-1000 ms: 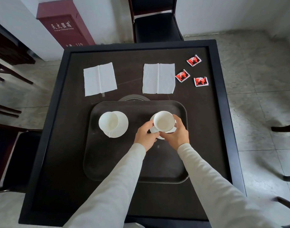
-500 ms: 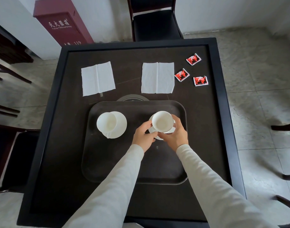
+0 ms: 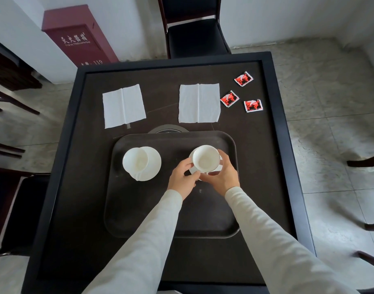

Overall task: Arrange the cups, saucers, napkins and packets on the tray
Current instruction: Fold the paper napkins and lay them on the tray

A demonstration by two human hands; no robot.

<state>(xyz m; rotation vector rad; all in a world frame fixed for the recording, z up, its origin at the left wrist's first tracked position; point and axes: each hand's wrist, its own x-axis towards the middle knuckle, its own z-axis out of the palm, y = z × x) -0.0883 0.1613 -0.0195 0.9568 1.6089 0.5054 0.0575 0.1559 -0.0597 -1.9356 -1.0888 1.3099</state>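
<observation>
A dark tray [image 3: 152,213] lies on the black table. On its back right stands a white cup [image 3: 205,159] on a saucer [image 3: 194,169], mostly hidden by my hands. My left hand [image 3: 182,179] grips the saucer's left edge and my right hand [image 3: 223,177] holds the cup and saucer from the right. A second white cup [image 3: 136,161] sits off-centre on its saucer [image 3: 153,164] at the tray's back left. Two white napkins [image 3: 123,106] [image 3: 199,102] lie flat behind the tray. Three red packets [image 3: 229,98] [image 3: 243,78] [image 3: 253,105] lie at the back right.
A round dark disc [image 3: 168,130] peeks out behind the tray. A black chair [image 3: 194,37] stands beyond the table, another chair [image 3: 10,209] at the left. A dark red box [image 3: 78,39] leans against the wall.
Both hands and the right cup with its saucer stay in nearly the same spot on the tray; only the camera view has shifted slightly.
</observation>
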